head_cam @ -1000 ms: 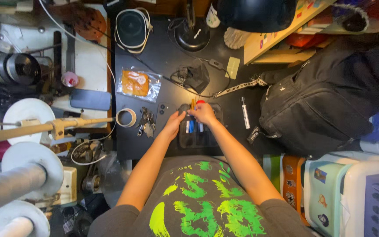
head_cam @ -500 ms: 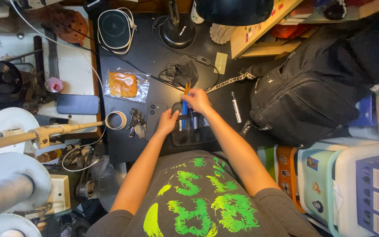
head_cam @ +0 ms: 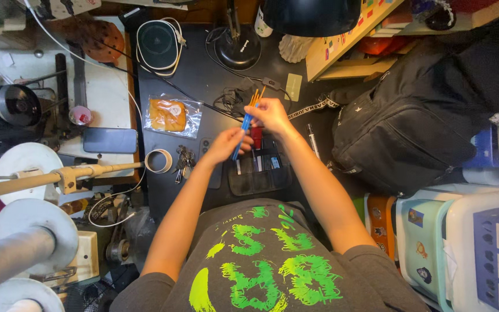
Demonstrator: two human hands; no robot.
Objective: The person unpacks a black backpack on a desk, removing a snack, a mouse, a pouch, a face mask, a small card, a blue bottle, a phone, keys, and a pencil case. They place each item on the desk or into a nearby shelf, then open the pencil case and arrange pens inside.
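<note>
So both hands are up over the middle of the dark desk point(head_cam: 215, 75), and the right hand point(head_cam: 270, 112) has its fingers closed round a small bunch of pencils point(head_cam: 248, 115), blue and orange ones, tilted so the orange tips point far-right and the blue ends hang down toward the left. The left hand point(head_cam: 226, 144) sits just beside it, fingers curled and pinching at the lower blue ends of that same bunch. Right under the hands, on the near part of the desk, there's an open black pencil case point(head_cam: 258, 173) lying flat with a few pens tucked in its pockets. Left of the case you've got a bunch of keys point(head_cam: 183, 159), then a roll of tape point(head_cam: 158, 160), and further back a clear bag with something orange in it point(head_cam: 171, 114). A white marker point(head_cam: 312, 138) lies to the right of the hands, next to a big black backpack point(head_cam: 411, 121). Lamp base point(head_cam: 238, 49) sits at the far edge.
</note>
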